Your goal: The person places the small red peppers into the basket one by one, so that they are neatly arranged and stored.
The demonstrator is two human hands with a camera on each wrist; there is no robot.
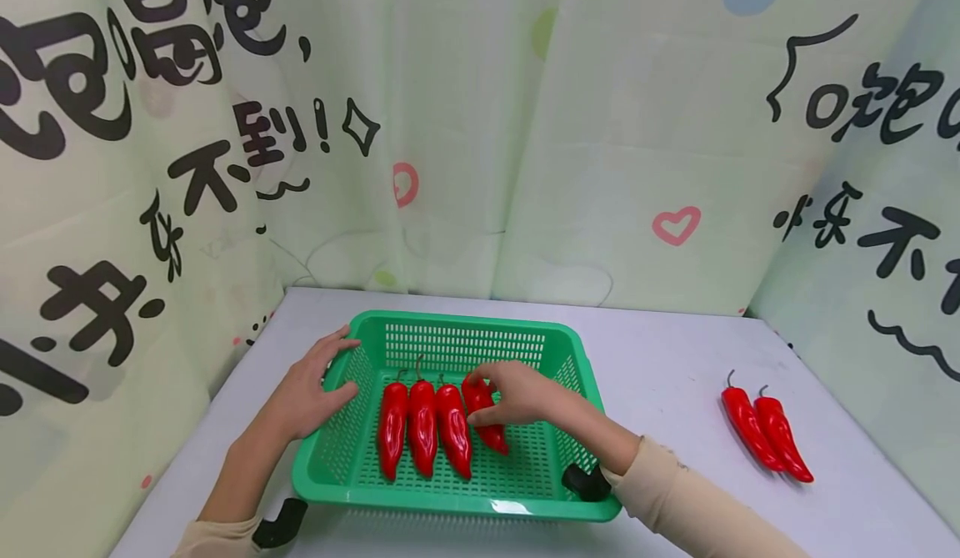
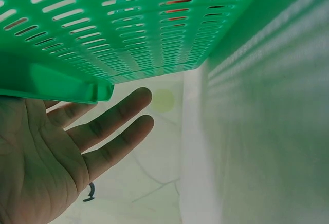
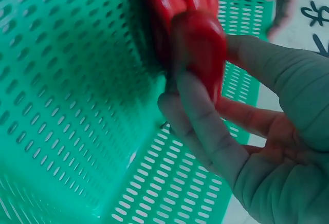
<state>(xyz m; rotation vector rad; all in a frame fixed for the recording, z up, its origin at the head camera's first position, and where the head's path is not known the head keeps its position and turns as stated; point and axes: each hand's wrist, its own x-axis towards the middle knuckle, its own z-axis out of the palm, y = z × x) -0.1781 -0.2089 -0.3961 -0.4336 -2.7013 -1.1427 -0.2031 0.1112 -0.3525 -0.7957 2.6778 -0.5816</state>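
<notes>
Bold black Chinese handwriting-style lettering is printed on the pale green fabric curtain (image 1: 585, 124), where the left side shows 不 (image 1: 198, 160) and 到 (image 1: 258, 134) with an exclamation mark beside an outlined black four-pointed star (image 1: 371, 131). On the right side another black 不 (image 1: 896, 245) can be read (the characters around it are folded or cut off), while the wrist views catch only illegible black fragments, and a pink outlined heart (image 1: 677, 241) marks the back.

From my head I look forward and down. Both wrist views share the basket (image 2: 46, 79), up close.
</notes>
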